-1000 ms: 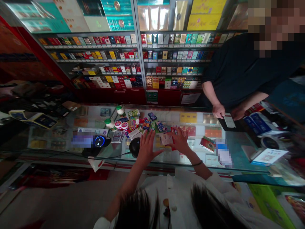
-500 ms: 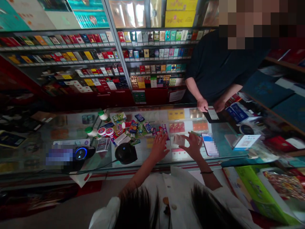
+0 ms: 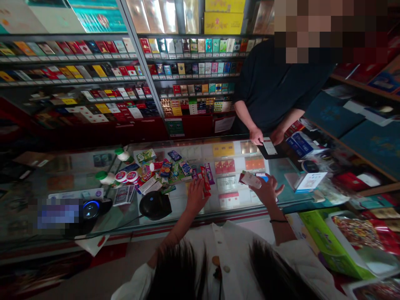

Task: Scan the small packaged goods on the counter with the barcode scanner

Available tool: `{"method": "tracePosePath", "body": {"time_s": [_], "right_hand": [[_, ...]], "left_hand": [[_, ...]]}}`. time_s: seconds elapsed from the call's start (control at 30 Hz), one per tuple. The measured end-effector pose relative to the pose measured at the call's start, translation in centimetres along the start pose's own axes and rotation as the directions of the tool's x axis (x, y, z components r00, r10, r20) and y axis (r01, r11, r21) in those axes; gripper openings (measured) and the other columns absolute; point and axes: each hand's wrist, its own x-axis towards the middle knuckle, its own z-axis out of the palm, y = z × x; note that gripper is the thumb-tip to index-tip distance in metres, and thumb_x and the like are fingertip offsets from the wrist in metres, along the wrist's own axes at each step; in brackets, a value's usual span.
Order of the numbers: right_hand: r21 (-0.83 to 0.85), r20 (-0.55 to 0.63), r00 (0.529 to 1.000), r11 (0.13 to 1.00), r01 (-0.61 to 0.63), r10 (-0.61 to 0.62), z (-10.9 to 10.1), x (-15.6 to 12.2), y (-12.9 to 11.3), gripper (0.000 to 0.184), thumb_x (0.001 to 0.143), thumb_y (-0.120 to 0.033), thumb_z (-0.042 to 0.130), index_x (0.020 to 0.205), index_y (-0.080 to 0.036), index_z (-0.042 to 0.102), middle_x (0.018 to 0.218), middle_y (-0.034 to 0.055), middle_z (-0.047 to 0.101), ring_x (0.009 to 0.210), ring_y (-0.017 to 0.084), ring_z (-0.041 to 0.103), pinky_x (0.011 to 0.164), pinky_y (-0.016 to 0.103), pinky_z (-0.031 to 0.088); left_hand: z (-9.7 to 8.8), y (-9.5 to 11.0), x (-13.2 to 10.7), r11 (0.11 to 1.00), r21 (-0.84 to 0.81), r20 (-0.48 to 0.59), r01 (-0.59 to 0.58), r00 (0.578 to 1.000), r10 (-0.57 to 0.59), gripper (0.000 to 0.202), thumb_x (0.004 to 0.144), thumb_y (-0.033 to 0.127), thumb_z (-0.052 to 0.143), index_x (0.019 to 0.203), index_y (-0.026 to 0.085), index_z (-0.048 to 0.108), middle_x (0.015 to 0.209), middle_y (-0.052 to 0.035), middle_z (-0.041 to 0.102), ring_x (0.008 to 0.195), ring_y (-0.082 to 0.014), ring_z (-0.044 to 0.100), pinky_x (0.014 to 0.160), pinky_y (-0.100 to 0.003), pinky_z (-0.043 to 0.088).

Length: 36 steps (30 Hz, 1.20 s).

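My left hand (image 3: 196, 195) is over the glass counter, with its fingers closed around a long red packet (image 3: 206, 178) at the right edge of a pile of sweets. A purple packet (image 3: 209, 173) lies right beside it. My right hand (image 3: 266, 191) pinches a small pale flat pack (image 3: 251, 180) between thumb and fingers, held above the counter. A darker edge shows behind that pack. Partly hidden behind my right hand lies a phone (image 3: 261, 176) with a lit blue screen. The heap of colourful sweet packets (image 3: 175, 166) spreads to the left of my left hand.
A black scanner (image 3: 155, 205) stands on the glass counter (image 3: 215, 212). White bottles with green caps (image 3: 106, 178) are at left. Across the counter a person in dark clothes (image 3: 271, 91) touches a phone (image 3: 270, 146). A code stand (image 3: 311, 182) and an open green box (image 3: 328, 246) are at right.
My right hand has moved right and lifted the pale pack from the counter. My left hand, spread before, has closed on the red packet. The view has shifted right.
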Motion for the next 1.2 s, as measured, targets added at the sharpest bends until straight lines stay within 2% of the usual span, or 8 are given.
{"method": "tracePosePath", "body": {"time_s": [0.1,0.2,0.37,0.5,0.63,0.77,0.9,1.2], "right_hand": [[-0.041,0.011,0.99,0.989,-0.141,0.142,0.6,-0.3,-0.3,0.048,0.081,-0.049,0.073,0.123,-0.025,0.07,0.153,0.014,0.04,0.14,0.039,0.032,0.117,0.066,0.026],[-0.065,-0.002,0.983,0.981,-0.183,0.184,0.5,-0.7,-1.0,0.056,0.084,-0.05,0.072,0.134,-0.023,0.065,0.157,0.0168,0.04,0.142,0.039,0.034,0.116,0.067,0.025],[-0.096,-0.054,0.997,0.993,-0.061,0.056,-0.2,-1.4,-4.5,0.088,0.09,-0.061,0.061,0.164,-0.025,0.029,0.168,0.0186,0.027,0.151,0.042,0.026,0.116,0.072,0.017],[-0.044,0.01,0.987,0.986,0.163,-0.163,0.8,-2.1,-9.0,0.075,0.093,-0.053,0.061,0.161,-0.031,0.036,0.17,0.0136,0.027,0.154,0.041,0.023,0.118,0.073,0.009],[0.111,0.07,0.943,0.942,0.318,-0.326,2.9,-1.6,-14.2,0.067,0.095,-0.05,0.061,0.157,-0.031,0.043,0.166,0.0124,0.037,0.152,0.038,0.029,0.12,0.073,0.004],[0.274,0.151,0.899,0.891,0.362,-0.412,4.5,0.6,-19.9,0.059,0.101,-0.04,0.052,0.158,-0.033,0.04,0.159,0.009,0.05,0.148,0.035,0.038,0.121,0.072,0.006],[0.324,0.202,0.862,0.862,0.389,-0.465,5.3,3.0,-24.5,0.059,0.102,-0.029,0.047,0.16,-0.033,0.037,0.158,0.0071,0.052,0.147,0.033,0.04,0.123,0.071,0.01],[0.388,0.247,0.826,0.832,0.396,-0.508,6.3,4.7,-27.9,0.057,0.1,-0.022,0.042,0.156,-0.036,0.045,0.146,0.0045,0.064,0.14,0.029,0.048,0.125,0.066,0.012]], "left_hand": [[0.5,-0.8,-0.6,0.999,0.042,-0.029,0.034,0.999,-0.033,0.075,0.082,0.031,0.072,0.15,0.015,0.045,0.155,-0.0196,0.051,0.152,-0.0407,0.035,0.122,-0.064,0.03],[1.0,-1.5,-0.9,0.998,0.05,-0.081,0.033,0.996,-0.029,0.076,0.083,0.033,0.073,0.151,0.015,0.044,0.155,-0.0209,0.051,0.151,-0.0407,0.037,0.121,-0.063,0.031],[0.9,-1.7,-1.1,0.999,0.043,-0.129,0.03,0.991,-0.024,0.078,0.083,0.034,0.075,0.151,0.013,0.044,0.154,-0.0228,0.051,0.15,-0.0425,0.038,0.12,-0.064,0.033],[-0.3,-1.2,-1.2,0.994,0.056,-0.131,0.092,0.988,-0.084,0.074,0.086,0.032,0.071,0.152,0.012,0.044,0.157,-0.0202,0.049,0.152,-0.0421,0.034,0.123,-0.063,0.03],[-1.1,-1.5,-0.6,0.989,0.036,-0.217,0.142,0.967,-0.131,0.071,0.091,0.032,0.064,0.155,0.014,0.04,0.162,-0.0199,0.042,0.155,-0.0405,0.03,0.123,-0.064,0.03],[-1.1,-2.7,0.6,0.983,0.015,-0.298,0.181,0.94,-0.168,0.07,0.092,0.03,0.059,0.156,0.012,0.036,0.162,-0.0233,0.04,0.156,-0.0397,0.028,0.122,-0.064,0.031],[-1.1,-4.0,1.4,0.977,0.002,-0.275,0.212,0.94,-0.204,0.071,0.092,0.031,0.057,0.156,0.009,0.035,0.16,-0.0259,0.041,0.156,-0.0405,0.028,0.121,-0.065,0.032],[-1.6,-4.8,2.0,0.96,-0.05,-0.199,0.276,0.939,-0.28,0.072,0.088,0.017,0.052,0.157,0.014,0.034,0.156,-0.0191,0.051,0.155,-0.0356,0.031,0.125,-0.064,0.026]]}}
